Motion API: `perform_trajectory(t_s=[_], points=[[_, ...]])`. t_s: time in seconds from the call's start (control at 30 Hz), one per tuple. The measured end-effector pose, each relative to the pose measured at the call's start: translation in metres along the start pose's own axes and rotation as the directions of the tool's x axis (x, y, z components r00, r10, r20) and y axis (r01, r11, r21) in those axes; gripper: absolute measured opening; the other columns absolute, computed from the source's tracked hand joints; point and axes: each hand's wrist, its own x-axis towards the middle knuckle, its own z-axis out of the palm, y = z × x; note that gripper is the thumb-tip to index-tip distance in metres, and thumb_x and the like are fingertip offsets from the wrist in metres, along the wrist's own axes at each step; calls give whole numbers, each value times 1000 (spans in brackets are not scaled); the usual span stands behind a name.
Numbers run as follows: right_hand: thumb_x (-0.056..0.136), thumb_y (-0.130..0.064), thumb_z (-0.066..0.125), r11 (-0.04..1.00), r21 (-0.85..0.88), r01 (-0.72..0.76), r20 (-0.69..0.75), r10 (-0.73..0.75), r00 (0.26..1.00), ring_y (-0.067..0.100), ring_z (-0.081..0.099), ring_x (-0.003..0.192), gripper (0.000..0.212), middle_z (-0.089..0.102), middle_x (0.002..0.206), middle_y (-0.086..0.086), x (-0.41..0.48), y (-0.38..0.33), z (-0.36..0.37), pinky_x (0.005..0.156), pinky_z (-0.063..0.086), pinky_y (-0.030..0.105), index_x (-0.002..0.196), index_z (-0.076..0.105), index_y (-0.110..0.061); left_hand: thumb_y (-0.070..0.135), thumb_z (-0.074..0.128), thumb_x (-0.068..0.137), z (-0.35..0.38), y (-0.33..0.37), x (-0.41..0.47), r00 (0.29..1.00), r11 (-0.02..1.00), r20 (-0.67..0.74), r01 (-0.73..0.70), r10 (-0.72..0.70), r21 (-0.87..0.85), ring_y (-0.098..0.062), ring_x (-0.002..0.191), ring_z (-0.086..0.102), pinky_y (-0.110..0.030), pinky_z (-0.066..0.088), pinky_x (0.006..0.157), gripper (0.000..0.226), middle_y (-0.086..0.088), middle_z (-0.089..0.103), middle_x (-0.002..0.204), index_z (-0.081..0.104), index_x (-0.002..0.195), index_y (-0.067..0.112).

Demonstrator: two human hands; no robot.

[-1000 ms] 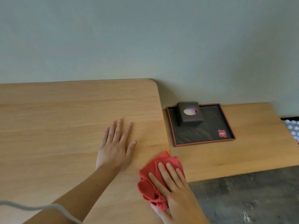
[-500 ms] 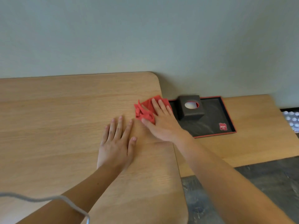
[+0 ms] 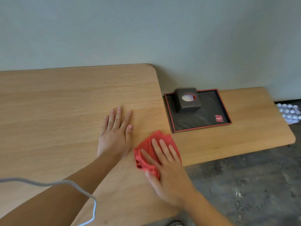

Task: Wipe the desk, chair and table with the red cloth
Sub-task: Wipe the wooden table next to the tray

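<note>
The red cloth [image 3: 160,141] lies bunched on the light wooden desk [image 3: 65,103], close to its right edge. My right hand [image 3: 164,170] presses flat on the cloth, fingers spread over it and thumb against its near fold. My left hand [image 3: 114,132] rests palm down on the bare desk just left of the cloth, fingers apart and holding nothing. A lower wooden table [image 3: 254,128] adjoins the desk on the right. No chair is in view.
A black tray with a red rim [image 3: 210,121] sits on the lower table against the wall, with a dark tissue box [image 3: 188,100] at its back left. A grey cable [image 3: 78,191] crosses my left forearm. Dark floor [image 3: 252,185] lies beyond the desk edge; a bubbled white sheet [image 3: 289,112] is at far right.
My right hand has dragged the red cloth back along the desk's right edge, from beside the tray toward me. My left hand has stayed planted in place.
</note>
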Motion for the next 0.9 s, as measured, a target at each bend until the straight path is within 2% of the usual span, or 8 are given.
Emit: perform_trajectory(t_s=[0.1, 0.17, 0.33, 0.43, 0.53, 0.6, 0.73, 0.9], points=[[79, -61, 58, 998, -56, -26, 38, 29, 999, 35, 34, 145, 77, 35, 157, 12, -63, -18, 20, 112, 28, 51, 148, 42, -32, 54, -18, 96, 0, 1, 1, 1000, 1000, 9, 5, -6, 10, -20, 156, -15, -41, -5, 127, 71, 0, -7, 169, 1, 160, 33], [74, -66, 59, 989, -141, -39, 45, 45, 998, 35, 40, 141, 81, 44, 151, 14, -86, -22, 30, 106, 33, 52, 144, 48, -29, 55, -16, 96, 0, 1, 0, 1000, 1000, 18, 7, -7, 14, -22, 156, -12, -43, -3, 127, 71, -1, -6, 170, 2, 161, 31], [78, -63, 57, 994, -96, -45, 19, 47, 999, 33, 32, 146, 81, 36, 158, 11, -76, -13, 28, 110, 30, 52, 150, 39, -30, 57, -15, 97, 3, 3, 0, 1000, 1000, 24, 2, -2, 27, -25, 156, -10, -44, -2, 127, 72, -5, -3, 170, 2, 161, 30], [90, -57, 50, 998, -16, -65, -15, 65, 998, 27, 15, 152, 74, 23, 164, 7, -45, -5, 20, 117, 20, 52, 155, 26, -32, 57, -13, 98, 3, 3, 0, 1000, 999, 23, 5, -6, 32, -25, 156, -10, -45, -1, 128, 70, -5, -3, 170, 1, 161, 29], [98, -55, 36, 996, -41, -77, -21, 76, 997, 23, 0, 154, 66, 10, 167, 5, 5, 9, 8, 122, 11, 52, 157, 15, -35, 56, -11, 100, 3, 3, 1, 1000, 999, 22, -2, 1, 39, -26, 157, -9, -46, 0, 128, 69, -7, -2, 170, 1, 161, 28], [99, -57, 30, 993, -83, -88, -21, 87, 996, 23, -2, 154, 63, 7, 168, 5, 44, 20, -2, 123, 8, 50, 157, 14, -36, 56, -9, 100, 3, 3, 1, 1000, 999, 22, -2, 1, 45, -27, 157, -8, -46, 0, 127, 69, -7, -2, 170, 2, 161, 28], [100, -58, 24, 985, -70, -155, 1, 155, 988, 21, -10, 153, 62, -4, 168, 2, 125, 42, -23, 124, 0, 47, 157, 6, -39, 59, -11, 99, 4, 3, 0, 1000, 998, 24, -2, 0, 58, -26, 156, -10, -44, -2, 127, 70, -6, -4, 170, 0, 161, 29], [101, -53, 21, 966, -71, -248, 83, 254, 964, 24, -18, 152, 63, -15, 167, 6, 209, 50, -46, 123, -6, 50, 156, -4, -35, 60, -10, 99, 6, 1, 2, 1000, 999, 8, -3, 2, 46, -24, 157, -9, -44, -2, 127, 71, -5, -2, 170, 6, 161, 30]])
